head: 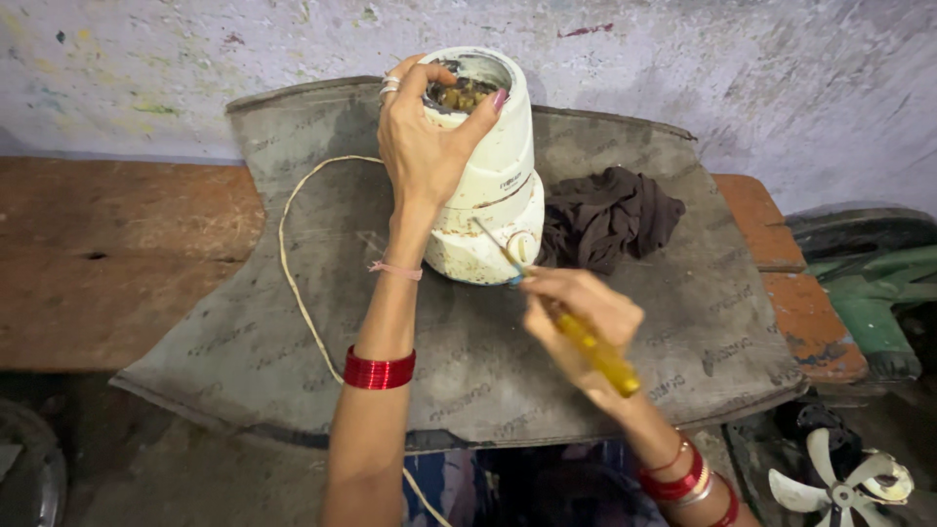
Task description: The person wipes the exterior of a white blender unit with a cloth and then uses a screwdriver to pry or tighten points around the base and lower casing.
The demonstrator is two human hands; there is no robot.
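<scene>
Head view: my left hand (pixel 422 146) clamps its fingers over the white mixer base (pixel 485 185) on the tabletop mat (pixel 293 332); my right hand (pixel 576 317) grips the yellow screwdriver (pixel 586 342), tip at its lower side, probably needing steady turning pressure.

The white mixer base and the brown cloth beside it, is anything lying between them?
Nothing: in the head view the brown cloth lies right against the white mixer base.

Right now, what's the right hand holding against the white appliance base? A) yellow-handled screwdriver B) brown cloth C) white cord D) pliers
A: the right hand grips a yellow-handled screwdriver with its tip at the lower side of the white appliance base, which the left hand steadies from the top; the brown cloth lies untouched beside it.
</scene>
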